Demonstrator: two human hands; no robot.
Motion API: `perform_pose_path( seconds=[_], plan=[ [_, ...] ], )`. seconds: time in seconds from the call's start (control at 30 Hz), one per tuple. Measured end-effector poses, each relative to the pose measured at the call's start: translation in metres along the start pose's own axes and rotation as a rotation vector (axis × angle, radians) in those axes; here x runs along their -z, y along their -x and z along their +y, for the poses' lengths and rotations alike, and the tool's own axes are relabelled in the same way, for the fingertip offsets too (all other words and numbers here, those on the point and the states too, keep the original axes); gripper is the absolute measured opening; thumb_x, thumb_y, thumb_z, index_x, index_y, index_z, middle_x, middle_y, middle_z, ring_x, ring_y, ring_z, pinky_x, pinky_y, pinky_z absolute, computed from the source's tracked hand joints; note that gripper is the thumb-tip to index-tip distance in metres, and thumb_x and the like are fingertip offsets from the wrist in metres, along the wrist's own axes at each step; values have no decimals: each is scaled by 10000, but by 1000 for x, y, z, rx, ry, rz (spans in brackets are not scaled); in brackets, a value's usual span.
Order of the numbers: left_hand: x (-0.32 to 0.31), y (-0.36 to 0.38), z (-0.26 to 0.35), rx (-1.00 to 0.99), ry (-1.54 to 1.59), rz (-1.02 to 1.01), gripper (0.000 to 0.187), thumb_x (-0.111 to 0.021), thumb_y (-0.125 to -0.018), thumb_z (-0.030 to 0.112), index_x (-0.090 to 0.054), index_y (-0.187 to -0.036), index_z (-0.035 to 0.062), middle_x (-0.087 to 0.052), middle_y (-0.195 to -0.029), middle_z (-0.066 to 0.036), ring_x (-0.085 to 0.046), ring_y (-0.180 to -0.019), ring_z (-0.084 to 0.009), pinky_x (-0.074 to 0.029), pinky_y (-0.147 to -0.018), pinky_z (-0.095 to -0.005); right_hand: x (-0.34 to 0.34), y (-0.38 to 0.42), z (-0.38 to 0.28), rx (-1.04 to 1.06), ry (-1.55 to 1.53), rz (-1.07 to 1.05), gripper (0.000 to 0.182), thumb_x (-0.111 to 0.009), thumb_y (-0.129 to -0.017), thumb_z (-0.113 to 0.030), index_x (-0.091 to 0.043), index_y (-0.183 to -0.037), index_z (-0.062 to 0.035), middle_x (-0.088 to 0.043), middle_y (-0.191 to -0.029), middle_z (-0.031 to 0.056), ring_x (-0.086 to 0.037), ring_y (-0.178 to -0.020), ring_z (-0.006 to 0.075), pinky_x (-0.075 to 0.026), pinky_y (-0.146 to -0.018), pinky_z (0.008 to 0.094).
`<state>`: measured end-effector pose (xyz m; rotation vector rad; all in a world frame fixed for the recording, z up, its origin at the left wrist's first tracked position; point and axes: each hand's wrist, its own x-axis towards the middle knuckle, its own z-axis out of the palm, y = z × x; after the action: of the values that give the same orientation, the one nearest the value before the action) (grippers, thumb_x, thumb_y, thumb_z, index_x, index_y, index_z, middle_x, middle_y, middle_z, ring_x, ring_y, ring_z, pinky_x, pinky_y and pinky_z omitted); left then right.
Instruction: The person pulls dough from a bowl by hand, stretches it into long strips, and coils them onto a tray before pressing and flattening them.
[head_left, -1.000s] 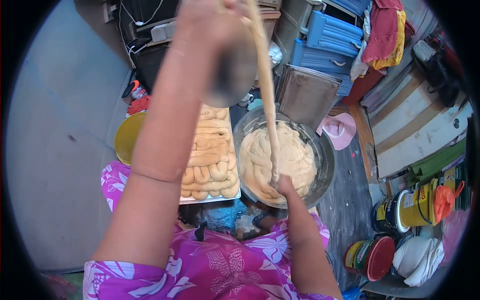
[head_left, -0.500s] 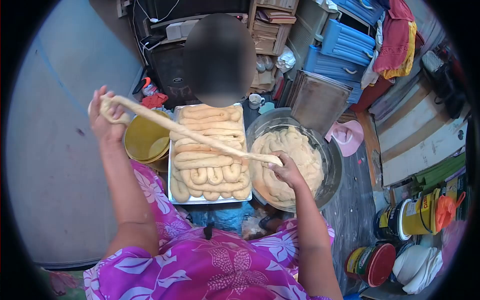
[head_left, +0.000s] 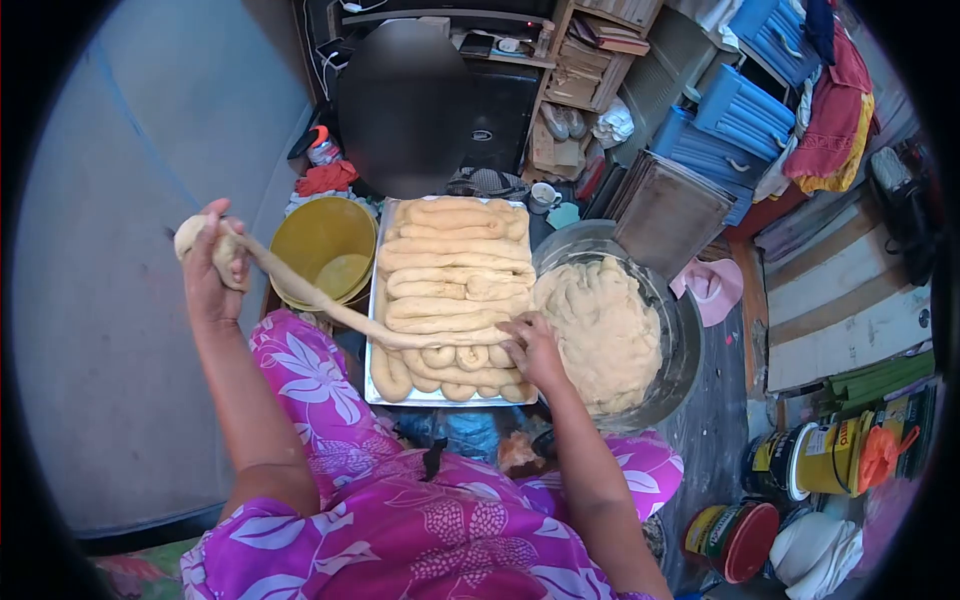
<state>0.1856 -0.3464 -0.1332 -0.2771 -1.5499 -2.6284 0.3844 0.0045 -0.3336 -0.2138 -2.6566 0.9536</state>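
A long dough rope [head_left: 320, 303] slants down from my left hand to my right. My left hand [head_left: 213, 275] is raised at the left with its fingers closed round the rope's bunched end. At the right side of the metal tray [head_left: 452, 402], my right hand [head_left: 536, 350] has its fingertips on the rope's other end, over the dough strands [head_left: 455, 280] laid in rows. Some strands at the near end of the tray are looped. Just right of my right hand is a grey basin [head_left: 683, 350] with a large mass of soft dough [head_left: 605, 320].
A yellow bucket [head_left: 322, 240] stands left of the tray. Behind the basin lean flat metal trays [head_left: 672, 215], with a pink cap [head_left: 715, 290] beside them. A white mug [head_left: 543, 197] stands behind the tray. Several paint buckets [head_left: 830, 450] are at the far right.
My right hand has brought its end of the dough rope down onto the strands in the tray. The left hand still holds the other end up. The view has shifted slightly.
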Motion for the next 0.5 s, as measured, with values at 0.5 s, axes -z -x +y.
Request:
perform_pose_path(
  seconds=[0.5],
  plan=[
    [-138, -13, 5, 117, -336, -722, 480, -582, -852, 247, -450, -1258, 30, -582, -755, -10, -468, -531, -34, -346, -412, -167, -32, -14, -70, 56, 245, -127, 338, -672, -709, -190, -626, -1042, -154, -521, -1083, 84, -467, -1037, 274, -322, -890, 427]
  ],
)
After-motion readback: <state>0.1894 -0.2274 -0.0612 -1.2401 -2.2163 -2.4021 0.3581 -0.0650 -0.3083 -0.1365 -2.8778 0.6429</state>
